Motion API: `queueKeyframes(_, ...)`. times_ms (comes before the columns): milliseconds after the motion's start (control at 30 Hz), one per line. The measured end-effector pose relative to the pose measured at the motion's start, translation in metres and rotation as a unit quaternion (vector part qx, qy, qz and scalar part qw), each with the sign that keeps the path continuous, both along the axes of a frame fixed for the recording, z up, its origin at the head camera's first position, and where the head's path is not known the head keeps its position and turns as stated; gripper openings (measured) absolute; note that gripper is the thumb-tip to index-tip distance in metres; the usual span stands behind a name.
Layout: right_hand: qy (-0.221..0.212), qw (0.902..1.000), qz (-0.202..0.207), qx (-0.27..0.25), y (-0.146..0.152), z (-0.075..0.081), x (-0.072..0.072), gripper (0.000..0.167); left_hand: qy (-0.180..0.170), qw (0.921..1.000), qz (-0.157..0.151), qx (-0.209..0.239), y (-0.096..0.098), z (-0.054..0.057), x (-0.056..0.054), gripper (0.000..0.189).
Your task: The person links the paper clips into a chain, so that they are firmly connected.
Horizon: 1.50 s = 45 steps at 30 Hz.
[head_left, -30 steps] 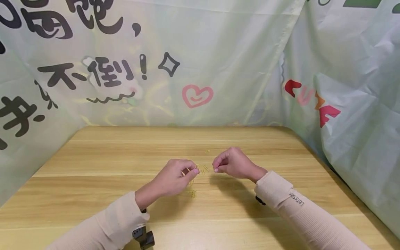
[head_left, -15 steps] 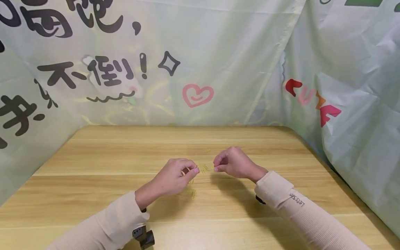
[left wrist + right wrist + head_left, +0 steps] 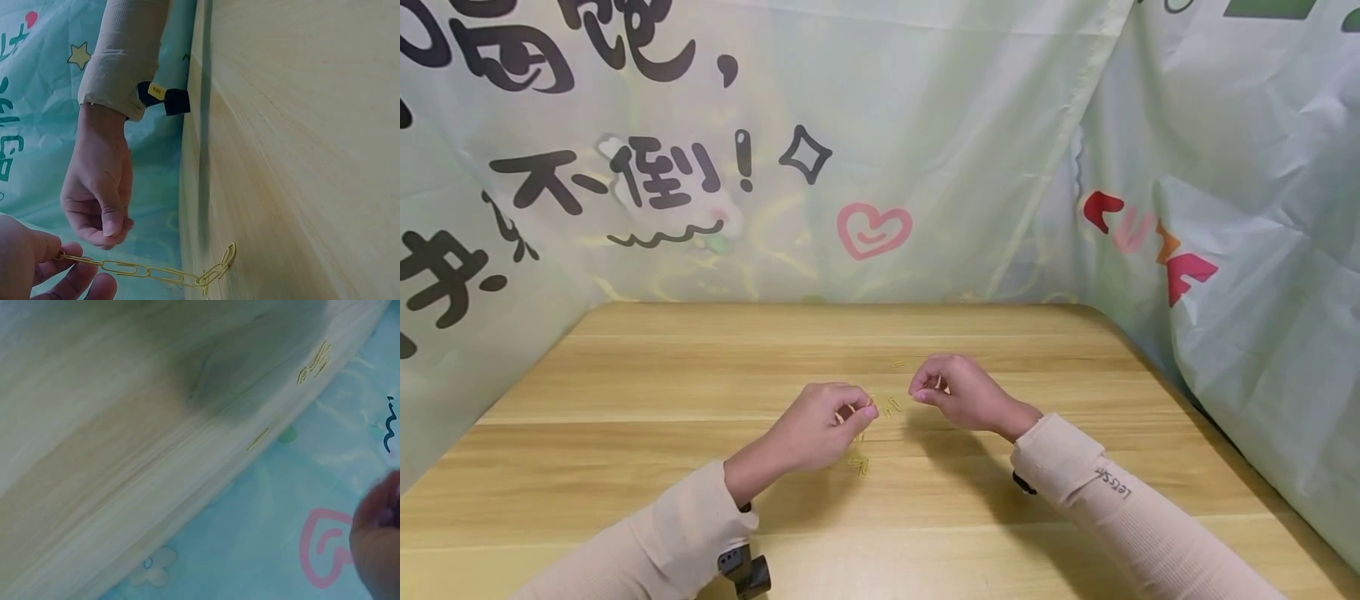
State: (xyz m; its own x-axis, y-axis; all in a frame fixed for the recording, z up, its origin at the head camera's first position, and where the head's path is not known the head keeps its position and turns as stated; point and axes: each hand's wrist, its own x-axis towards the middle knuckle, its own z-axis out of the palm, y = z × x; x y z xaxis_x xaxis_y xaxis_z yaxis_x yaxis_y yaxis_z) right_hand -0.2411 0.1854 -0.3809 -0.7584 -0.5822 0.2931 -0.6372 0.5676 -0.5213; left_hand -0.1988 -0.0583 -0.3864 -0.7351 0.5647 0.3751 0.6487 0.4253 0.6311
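My left hand (image 3: 827, 427) pinches one end of a chain of yellow paper clips (image 3: 134, 269) between thumb and index finger. The chain hangs down from the fingertips, and its lower end (image 3: 862, 465) reaches the tabletop in the head view. To the right, my right hand (image 3: 958, 392) is raised over the table with thumb and curled fingers pressed together. A yellow paper clip glinted at those fingertips a moment ago; the fingers now hide it. The two hands are a short gap apart, also in the left wrist view, where the right hand (image 3: 100, 187) appears above the chain.
Several loose yellow paper clips (image 3: 891, 407) lie on the wooden table (image 3: 662, 375) between and beyond the hands. One more paper clip (image 3: 898, 363) lies farther back. Printed cloth (image 3: 962, 167) hangs behind the table and along its sides.
My right hand has turned slightly, its fingertips rising a little, and the yellow glint at them has gone out of sight. The left hand stays almost still with the chain.
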Motion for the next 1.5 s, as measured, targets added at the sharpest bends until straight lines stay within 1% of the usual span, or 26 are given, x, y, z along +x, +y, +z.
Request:
queueKeyframes(100, -0.002, 0.9997, -0.004, -0.026, 0.0, 0.001, 0.001, 0.007, 0.005, 1.0, -0.001, 0.002, 0.001, 0.0, 0.0, 0.017)
queueKeyframes(200, -0.014, 0.9979, 0.004, -0.063, -0.001, 0.002, 0.002, 0.005, 0.005, 1.0, 0.002, 0.003, 0.001, 0.0, 0.0, 0.016)
queueKeyframes(300, -0.004, 0.9965, 0.009, -0.083, -0.003, 0.003, 0.004, 0.008, 0.006, 1.0, 0.002, 0.003, 0.001, 0.0, 0.0, 0.016)
queueKeyframes(400, 0.016, 0.9962, 0.006, -0.086, -0.005, 0.005, 0.006, 0.012, 0.007, 1.0, -0.001, 0.003, 0.002, 0.001, 0.0, 0.016)
queueKeyframes(467, 0.027, 0.9956, 0.001, -0.09, -0.006, 0.006, 0.008, 0.009, 0.006, 1.0, -0.002, 0.002, 0.002, 0.001, 0.0, 0.016)
queueKeyframes(633, 0.04, 0.9925, 0.002, -0.116, -0.01, 0.007, 0.013, 0.006, -0.001, 1.0, -0.003, -0.001, 0.003, 0.003, 0.0, 0.016)
queueKeyframes(767, 0.049, 0.9918, 0.011, -0.117, -0.013, 0.008, 0.014, 0.009, -0.003, 1.0, -0.004, 0.001, 0.003, 0.003, 0.0, 0.016)
queueKeyframes(900, 0.043, 0.992, 0.005, -0.119, -0.016, 0.008, 0.016, 0.006, -0.005, 1.0, 0.001, -0.001, 0.002, 0.004, 0.001, 0.015)
queueKeyframes(1067, 0.03, 0.9886, -0.006, -0.148, -0.018, 0.009, 0.017, 0.007, -0.007, 1.0, 0.003, 0.002, 0.002, 0.005, 0.001, 0.015)
queueKeyframes(1200, 0.032, 0.9879, -0.005, -0.152, -0.019, 0.01, 0.018, 0.01, -0.001, 1.0, -0.001, 0.001, 0.001, 0.006, 0.0, 0.015)
queueKeyframes(1333, 0.038, 0.9885, -0.008, -0.147, -0.02, 0.011, 0.019, 0.008, 0.004, 1.0, -0.005, 0.0, 0.001, 0.006, -0.001, 0.015)
queueKeyframes(1500, 0.02, 0.9839, -0.002, -0.177, -0.021, 0.01, 0.021, 0.006, 0.002, 1.0, -0.009, 0.003, 0.001, 0.004, -0.001, 0.015)
